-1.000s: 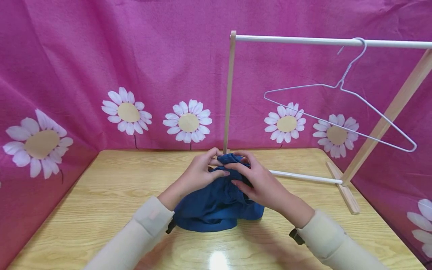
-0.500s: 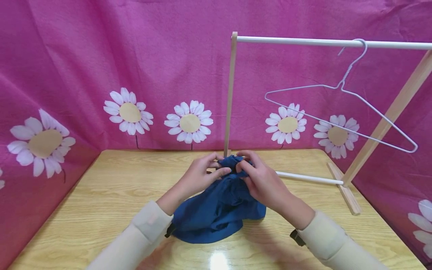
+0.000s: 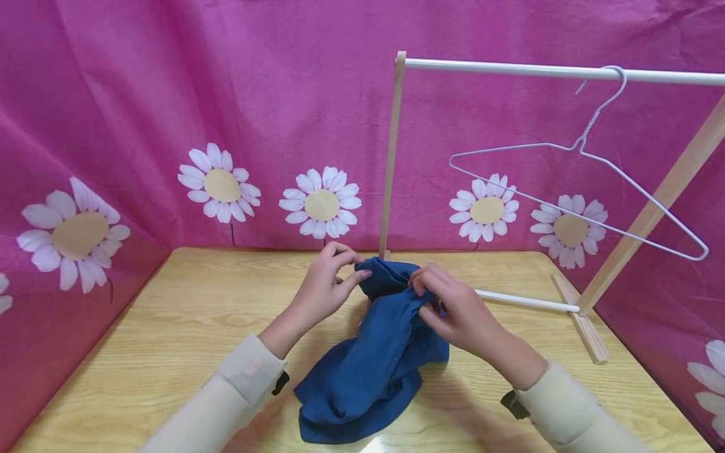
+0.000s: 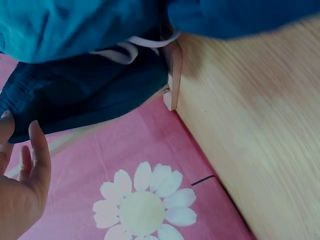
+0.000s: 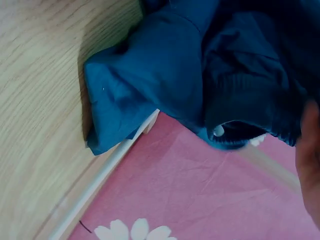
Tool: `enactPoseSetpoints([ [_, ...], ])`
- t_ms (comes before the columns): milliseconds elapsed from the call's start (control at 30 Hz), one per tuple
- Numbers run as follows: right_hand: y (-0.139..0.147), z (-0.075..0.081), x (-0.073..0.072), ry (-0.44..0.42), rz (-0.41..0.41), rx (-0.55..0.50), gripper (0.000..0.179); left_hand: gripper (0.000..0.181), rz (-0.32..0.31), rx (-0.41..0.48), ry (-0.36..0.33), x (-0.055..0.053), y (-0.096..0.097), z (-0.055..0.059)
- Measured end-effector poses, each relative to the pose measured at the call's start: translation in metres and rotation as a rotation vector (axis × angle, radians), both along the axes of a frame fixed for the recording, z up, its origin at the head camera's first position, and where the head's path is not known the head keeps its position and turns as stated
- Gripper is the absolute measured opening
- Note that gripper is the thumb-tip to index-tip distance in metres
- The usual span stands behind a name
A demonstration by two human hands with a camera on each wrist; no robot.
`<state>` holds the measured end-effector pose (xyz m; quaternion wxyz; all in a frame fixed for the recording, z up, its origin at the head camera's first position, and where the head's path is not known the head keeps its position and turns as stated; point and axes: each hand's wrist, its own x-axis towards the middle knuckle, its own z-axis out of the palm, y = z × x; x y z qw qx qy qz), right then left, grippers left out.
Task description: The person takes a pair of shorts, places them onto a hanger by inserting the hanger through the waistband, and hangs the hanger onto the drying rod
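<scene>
Blue pants [image 3: 362,365] with a gathered elastic waistband [image 5: 245,105] and a white drawstring [image 4: 120,54] are held up, their lower part draping over the table toward me. My left hand [image 3: 323,286] pinches the far left edge of the band between thumb and fingers. On the other side, my right hand [image 3: 461,308] grips bunched cloth with its fingers curled; the fabric hides some fingertips. The band's opening shows in the right wrist view, where only a blurred edge of the right hand appears.
Behind the pants to the right stands a wood-and-white garment rack [image 3: 566,70]. A white wire hanger [image 3: 521,194] hangs from its top rail. A pink cloth backdrop [image 3: 272,82] with daisies encloses the wooden table [image 3: 215,314] at back and sides.
The hands have moved apart, stretching the bunched waistband between them. The lower cloth has dropped and spread toward me. The view has shifted slightly; rack and hanger stay put.
</scene>
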<state>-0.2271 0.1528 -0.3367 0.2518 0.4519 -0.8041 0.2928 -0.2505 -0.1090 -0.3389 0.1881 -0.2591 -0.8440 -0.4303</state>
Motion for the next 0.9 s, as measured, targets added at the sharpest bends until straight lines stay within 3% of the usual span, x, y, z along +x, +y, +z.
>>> enactPoseSetpoints([
  [167,0.008,0.000,-0.004,-0.116,0.101,-0.064,0.030,0.010,0.015,-0.003,-0.011,-0.003,-0.003,0.000],
  [367,0.011,-0.001,-0.006,-0.146,0.060,-0.018,0.021,0.011,0.013,-0.004,-0.046,-0.005,-0.007,-0.003],
  [533,0.011,-0.003,-0.010,-0.037,-0.023,0.071,0.034,0.012,0.025,0.001,-0.067,-0.007,-0.012,-0.003],
  [733,0.014,-0.001,-0.016,0.059,-0.150,0.083,0.044,0.010,0.047,0.033,-0.058,-0.009,-0.019,0.000],
  [900,0.017,0.002,-0.024,0.128,-0.228,0.195,0.053,0.011,0.077,0.062,-0.041,-0.009,-0.024,0.002],
])
